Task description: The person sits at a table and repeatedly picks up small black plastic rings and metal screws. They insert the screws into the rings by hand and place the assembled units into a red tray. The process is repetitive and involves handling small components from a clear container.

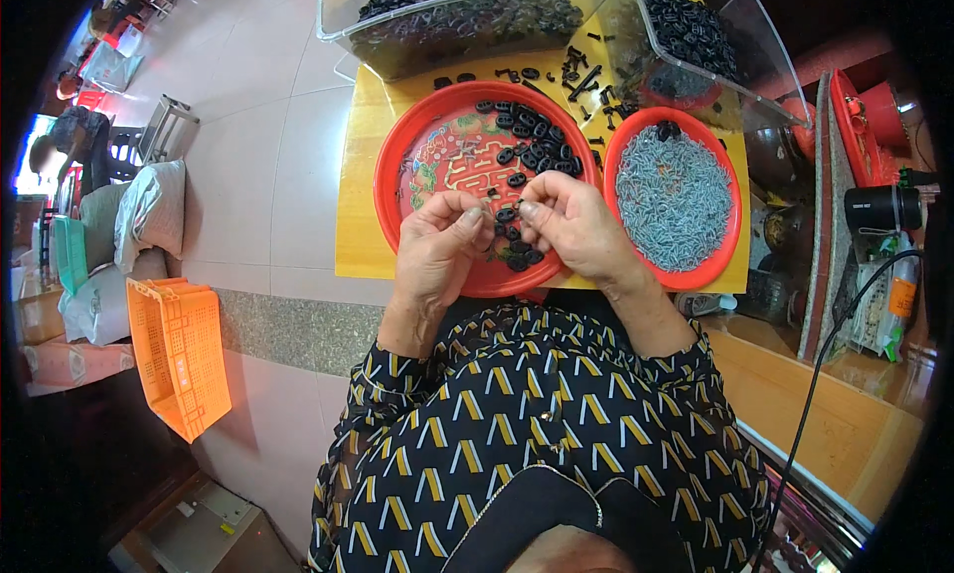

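Note:
Over the near part of a round red tray (390,165), both my hands work close together with fingertips facing each other. My left hand (439,243) is closed in a pinch; what it holds is too small to make out. My right hand (581,230) also pinches, with a small dark piece (521,204) just showing at its fingertips. Several black oval plastic parts with two holes (506,215) lie under and between my fingers. More black oval parts (542,141) are spread over the tray's right side.
An oval red tray (733,210) of grey screws (671,200) stands right of the round one on a yellow board (360,230). Two clear bins (467,26) (730,46) of black parts stand behind, with loose black pieces (586,81) before them. An orange crate (179,354) sits lower left.

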